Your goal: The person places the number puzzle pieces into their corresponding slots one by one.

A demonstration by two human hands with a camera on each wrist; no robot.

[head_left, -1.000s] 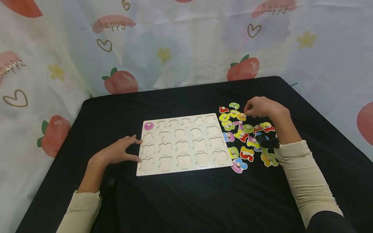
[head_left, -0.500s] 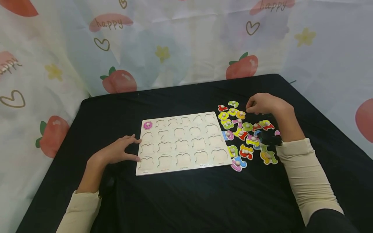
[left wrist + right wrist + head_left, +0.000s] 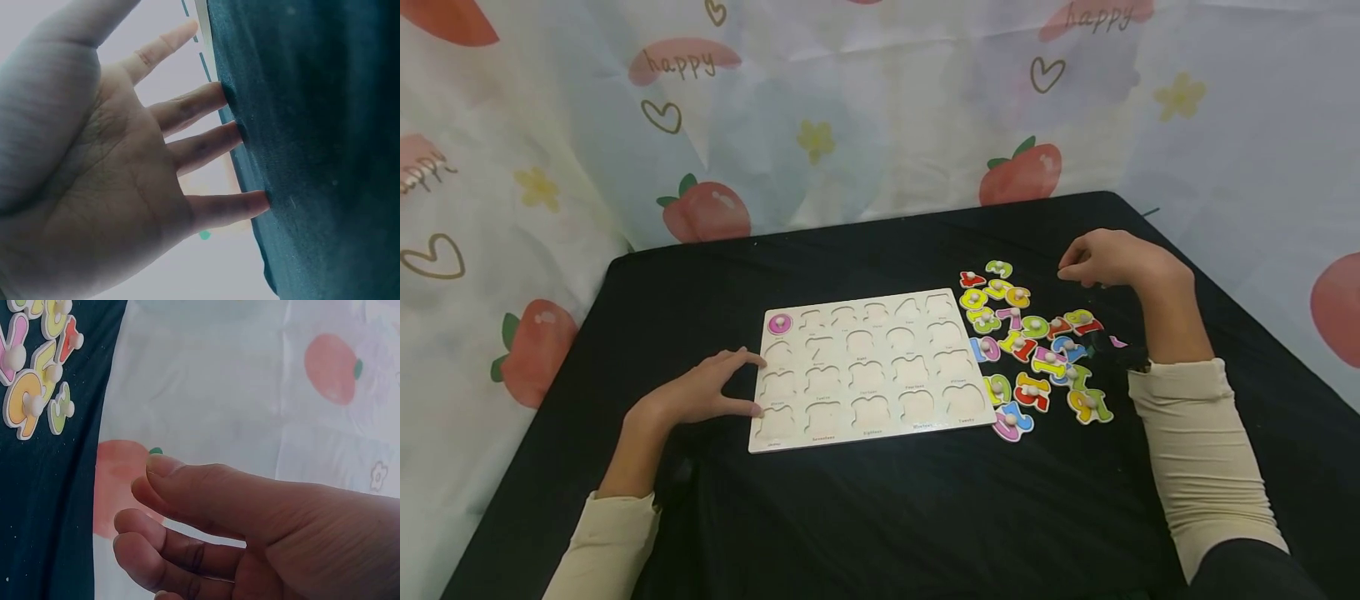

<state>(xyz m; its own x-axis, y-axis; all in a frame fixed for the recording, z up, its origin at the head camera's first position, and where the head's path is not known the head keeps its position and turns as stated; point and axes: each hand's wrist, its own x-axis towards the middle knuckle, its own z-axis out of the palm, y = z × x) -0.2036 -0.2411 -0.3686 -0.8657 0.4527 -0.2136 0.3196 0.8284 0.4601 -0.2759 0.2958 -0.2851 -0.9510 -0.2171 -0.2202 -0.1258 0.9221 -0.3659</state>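
Note:
A pale wooden number puzzle board (image 3: 865,443) lies flat on the black-covered table, with one round pink knobbed piece (image 3: 780,323) in its top-left recess. My left hand (image 3: 703,390) rests at the board's left edge, thumb and fingers spread; its straight fingers (image 3: 206,147) also show in the left wrist view. Colourful knobbed number pieces (image 3: 1032,392) lie in a loose cluster along the board's right side. Beyond the cluster to the right, above the cloth, is my right hand (image 3: 1123,258). Its fingers are loosely bent, and nothing shows between the thumb and fingertips (image 3: 164,467).
The black cloth (image 3: 880,517) covers the table around the board. A pale printed curtain (image 3: 880,125) hangs behind the far edge and along both sides. An orange number piece (image 3: 22,403) and a green one (image 3: 60,409) lie near the cluster's far end.
My right hand has drawn away to the right from the orange piece at the cluster's far end. The left hand and the board keep their places.

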